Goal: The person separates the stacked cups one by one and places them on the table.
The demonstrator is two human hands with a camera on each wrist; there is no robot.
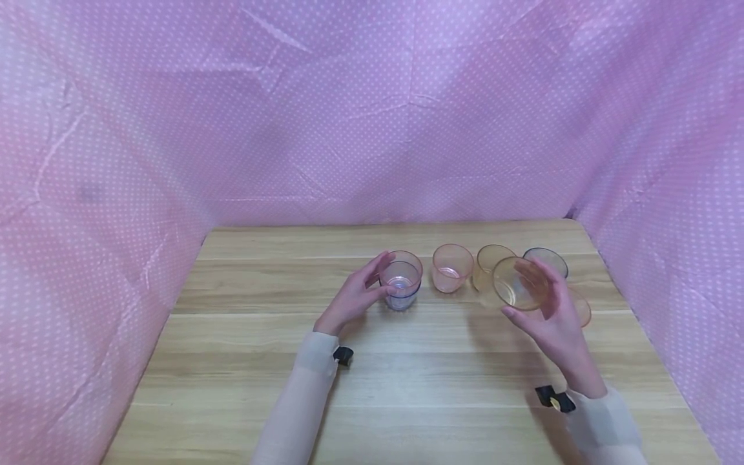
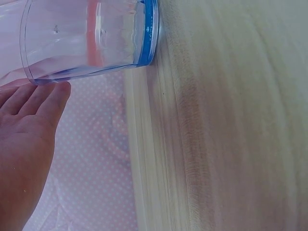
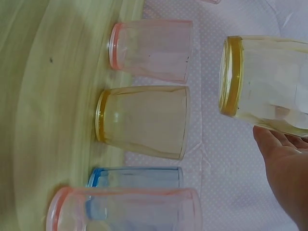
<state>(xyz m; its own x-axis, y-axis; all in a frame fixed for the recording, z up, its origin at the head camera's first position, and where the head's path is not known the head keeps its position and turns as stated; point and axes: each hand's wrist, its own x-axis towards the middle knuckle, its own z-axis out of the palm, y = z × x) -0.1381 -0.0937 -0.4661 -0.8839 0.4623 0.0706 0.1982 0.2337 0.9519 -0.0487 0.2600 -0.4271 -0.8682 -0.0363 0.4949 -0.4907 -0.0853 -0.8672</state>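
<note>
My left hand (image 1: 356, 298) holds a stack of two clear plastic cups between thumb and fingers. A pink-rimmed cup (image 1: 401, 261) sits inside a blue-rimmed cup (image 1: 401, 302), and the stack is upright on the table. In the left wrist view, the fingertips (image 2: 60, 91) lie along the side of the stack, whose blue base band (image 2: 149, 31) is at the tabletop. Raised above the table, a yellow cup (image 1: 519, 284) is in the grip of my right hand (image 1: 560, 329), thumb on the near side. The right wrist view shows this yellow cup's base (image 3: 233, 77) off the wood.
Right of the stack stand a pink cup (image 3: 154, 50), another yellow cup (image 3: 144, 122), a blue cup (image 3: 137, 177) and a second pink cup (image 3: 130, 211), partly behind my right hand in the head view. Dotted pink cloth (image 1: 372, 129) hangs around the wooden table (image 1: 407, 400).
</note>
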